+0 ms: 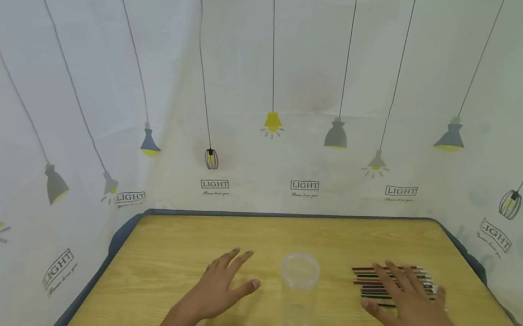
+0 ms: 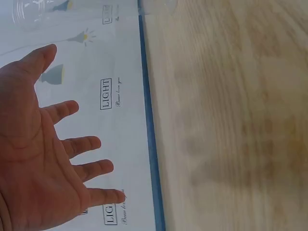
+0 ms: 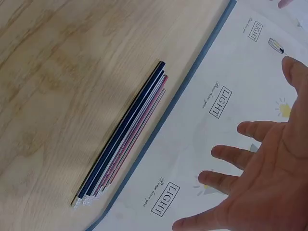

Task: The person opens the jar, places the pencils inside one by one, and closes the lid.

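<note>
A tall clear plastic jar [image 1: 298, 298] stands upright on the wooden table between the two hands. To its left hovers my left hand [image 1: 216, 289], fingers and thumb spread, holding nothing; the left wrist view shows its bare palm [image 2: 38, 154]. My right hand [image 1: 414, 312] is spread above a row of thin pencils [image 1: 367, 283] and partly covers them in the head view. In the right wrist view the pencils [image 3: 126, 130], dark, red and striped with whitish ends, lie side by side on the table, apart from the right hand's straight fingers [image 3: 231, 156].
The light wooden table [image 1: 160, 260] has a dark blue edge [image 1: 284, 214]. White sheeting [image 1: 308, 52] printed with hanging lamps and the word LIGHT rises behind it and on both sides.
</note>
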`<move>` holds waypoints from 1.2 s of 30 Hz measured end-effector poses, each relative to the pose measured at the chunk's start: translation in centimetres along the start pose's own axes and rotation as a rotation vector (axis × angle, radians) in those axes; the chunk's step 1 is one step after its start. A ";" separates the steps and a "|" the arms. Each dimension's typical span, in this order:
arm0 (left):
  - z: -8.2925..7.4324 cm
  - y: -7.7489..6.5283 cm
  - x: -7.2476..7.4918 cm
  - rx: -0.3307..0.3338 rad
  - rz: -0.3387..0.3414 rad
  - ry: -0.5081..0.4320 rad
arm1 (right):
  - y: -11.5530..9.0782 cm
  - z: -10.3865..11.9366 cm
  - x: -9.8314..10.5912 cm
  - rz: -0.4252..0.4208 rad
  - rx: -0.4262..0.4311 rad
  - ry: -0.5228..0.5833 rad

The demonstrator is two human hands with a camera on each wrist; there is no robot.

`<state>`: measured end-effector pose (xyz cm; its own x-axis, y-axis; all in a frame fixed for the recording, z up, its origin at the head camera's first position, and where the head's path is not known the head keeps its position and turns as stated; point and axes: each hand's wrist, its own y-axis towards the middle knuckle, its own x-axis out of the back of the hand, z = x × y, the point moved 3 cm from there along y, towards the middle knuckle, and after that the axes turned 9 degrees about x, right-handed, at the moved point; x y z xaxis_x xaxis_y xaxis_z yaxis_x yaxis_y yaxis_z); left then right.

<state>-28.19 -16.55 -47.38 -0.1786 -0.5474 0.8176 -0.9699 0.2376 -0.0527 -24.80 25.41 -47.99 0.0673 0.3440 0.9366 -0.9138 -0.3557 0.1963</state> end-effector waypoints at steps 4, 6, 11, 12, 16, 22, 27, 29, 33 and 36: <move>0.2 0.2 -0.4 -0.011 0.070 -0.115 | 0.2 0.7 0.3 -0.022 0.045 0.078; 0.3 0.3 -0.7 -0.022 0.091 -0.156 | 0.4 1.2 0.5 -0.039 0.081 0.137; 0.4 0.9 -1.2 -0.045 0.137 -0.273 | 1.0 2.6 1.2 -0.092 0.170 0.314; 0.3 0.9 -1.3 -0.046 0.153 -0.303 | 1.2 3.0 1.3 -0.100 0.182 0.346; -0.4 1.3 -2.4 -0.043 0.212 -0.394 | 2.0 4.3 1.5 -0.128 0.195 0.434; -2.0 1.5 -4.8 -0.076 0.247 -0.431 | 3.1 6.2 0.3 -0.161 0.193 0.526; -3.3 2.1 -6.2 -0.156 0.246 -0.461 | 4.2 7.9 -0.6 -0.145 0.162 0.612; -3.7 2.3 -6.6 -0.182 0.257 -0.476 | 4.5 8.5 -0.9 -0.145 0.151 0.634; -4.2 2.8 -7.3 -0.224 0.281 -0.502 | 5.2 9.4 -1.4 -0.155 0.117 0.694; -4.4 3.2 -7.7 -0.248 0.289 -0.514 | 5.6 9.8 -1.7 -0.169 0.081 0.737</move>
<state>-29.18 -8.07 -51.30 -0.5435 -0.7339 0.4073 -0.8146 0.5783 -0.0450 -26.07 14.33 -45.61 -0.1069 0.8809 0.4611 -0.8807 -0.2991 0.3673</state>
